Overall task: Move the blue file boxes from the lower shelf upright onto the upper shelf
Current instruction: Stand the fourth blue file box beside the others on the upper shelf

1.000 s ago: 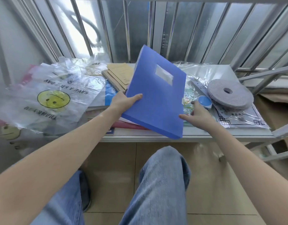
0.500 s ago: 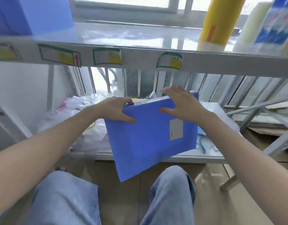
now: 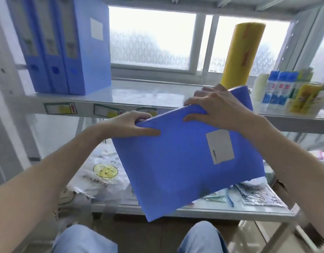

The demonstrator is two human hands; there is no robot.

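I hold a blue file box (image 3: 177, 161) with a grey label in both hands, tilted, its top edge level with the front of the upper shelf (image 3: 144, 94). My left hand (image 3: 130, 125) grips its top left corner. My right hand (image 3: 219, 108) grips the top edge further right. Three blue file boxes (image 3: 66, 44) stand upright at the left end of the upper shelf. The lower shelf (image 3: 203, 210) shows beneath the held box, partly hidden by it.
A tall yellow roll (image 3: 243, 53) and several glue bottles (image 3: 279, 88) stand on the right of the upper shelf, before a window. Plastic bags with a smiley face (image 3: 103, 172) and packets (image 3: 258, 196) lie on the lower shelf. My knees are below.
The file box has come up off the lower shelf to the upper shelf's edge. Both hands shifted to its top edge, and my view has risen to show the upper shelf.
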